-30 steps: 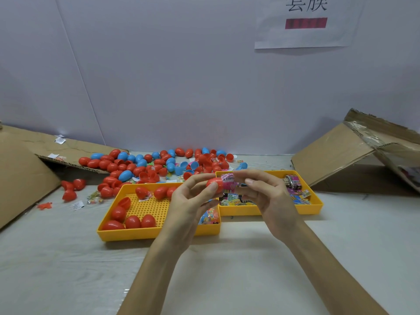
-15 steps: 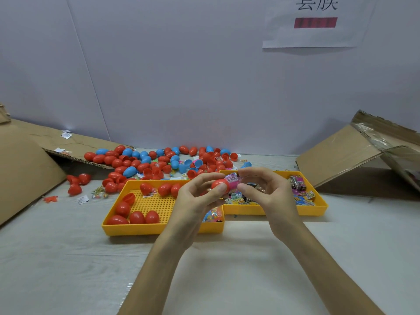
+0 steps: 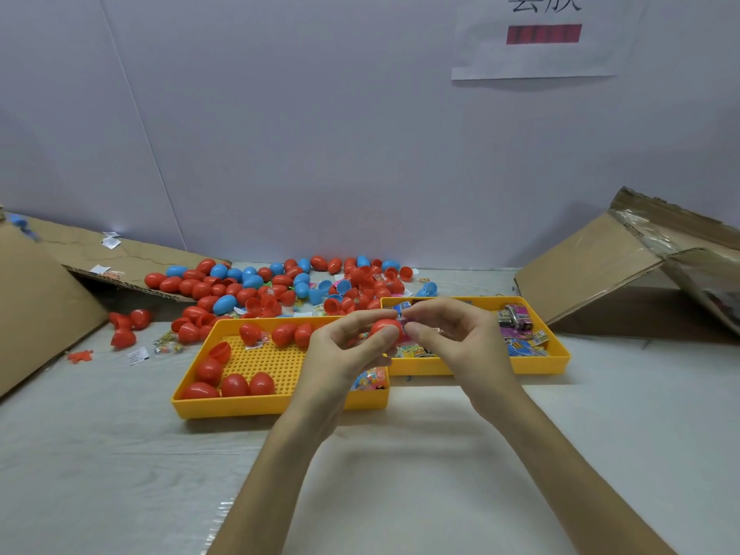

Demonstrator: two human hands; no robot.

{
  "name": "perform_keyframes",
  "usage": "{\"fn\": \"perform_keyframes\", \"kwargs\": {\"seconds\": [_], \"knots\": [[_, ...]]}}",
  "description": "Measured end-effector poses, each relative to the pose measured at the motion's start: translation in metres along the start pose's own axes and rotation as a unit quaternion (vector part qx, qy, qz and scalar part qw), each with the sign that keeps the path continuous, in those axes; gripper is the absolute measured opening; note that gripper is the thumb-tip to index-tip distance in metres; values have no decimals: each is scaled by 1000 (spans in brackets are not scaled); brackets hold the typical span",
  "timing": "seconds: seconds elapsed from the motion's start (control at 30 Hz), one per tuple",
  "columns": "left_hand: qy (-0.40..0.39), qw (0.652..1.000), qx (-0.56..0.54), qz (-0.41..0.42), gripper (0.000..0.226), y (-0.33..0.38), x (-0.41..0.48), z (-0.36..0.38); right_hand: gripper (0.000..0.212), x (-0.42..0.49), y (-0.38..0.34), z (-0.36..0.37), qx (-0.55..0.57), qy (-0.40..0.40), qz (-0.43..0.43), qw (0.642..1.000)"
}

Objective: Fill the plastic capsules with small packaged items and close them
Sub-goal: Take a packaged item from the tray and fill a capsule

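Note:
My left hand (image 3: 344,350) grips a red capsule half (image 3: 385,329) between thumb and fingers above the two yellow trays. My right hand (image 3: 456,338) pinches a small pink packaged item (image 3: 403,337) and presses it against the capsule's open side; most of the packet is hidden by my fingers. The left yellow tray (image 3: 256,406) holds several red capsules (image 3: 234,384). The right yellow tray (image 3: 520,364) holds several small colourful packets (image 3: 520,338).
A pile of red and blue capsules (image 3: 280,286) lies behind the trays by the wall. Cardboard sheets lean at the left (image 3: 36,298) and a cardboard box (image 3: 624,266) lies at the right. Loose capsules (image 3: 128,326) and paper scraps sit left of the trays.
My right hand has pushed the pink packet further into the red capsule half; less of the packet shows now. Both hands stay above the trays.

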State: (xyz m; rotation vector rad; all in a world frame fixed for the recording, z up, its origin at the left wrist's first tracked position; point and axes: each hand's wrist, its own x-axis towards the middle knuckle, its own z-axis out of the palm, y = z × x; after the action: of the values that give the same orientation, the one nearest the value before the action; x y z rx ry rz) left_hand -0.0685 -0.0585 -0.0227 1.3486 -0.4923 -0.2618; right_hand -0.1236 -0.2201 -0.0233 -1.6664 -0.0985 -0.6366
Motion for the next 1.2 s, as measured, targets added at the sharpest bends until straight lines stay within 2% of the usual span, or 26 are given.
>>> {"fn": "perform_keyframes", "kwargs": {"seconds": [0.13,0.33,0.53,0.9,1.2], "knots": [[10,1000,-2,1,34,0,0,1,25,-1,-2,3,-2,-2,-18,1000],[-26,994,-101,-34,28,2,0,-1,22,-1,-4,2,3,11,-39,999],[-31,996,-85,-25,32,2,1,0,12,-2,-3,1,-26,27,-60,998],[-5,995,-92,-31,31,0,2,-1,9,-2,-2,1,-35,20,-70,997],[-21,993,-111,-47,24,2,1,-2,11,-1,-1,0,-38,5,-59,998]]}}
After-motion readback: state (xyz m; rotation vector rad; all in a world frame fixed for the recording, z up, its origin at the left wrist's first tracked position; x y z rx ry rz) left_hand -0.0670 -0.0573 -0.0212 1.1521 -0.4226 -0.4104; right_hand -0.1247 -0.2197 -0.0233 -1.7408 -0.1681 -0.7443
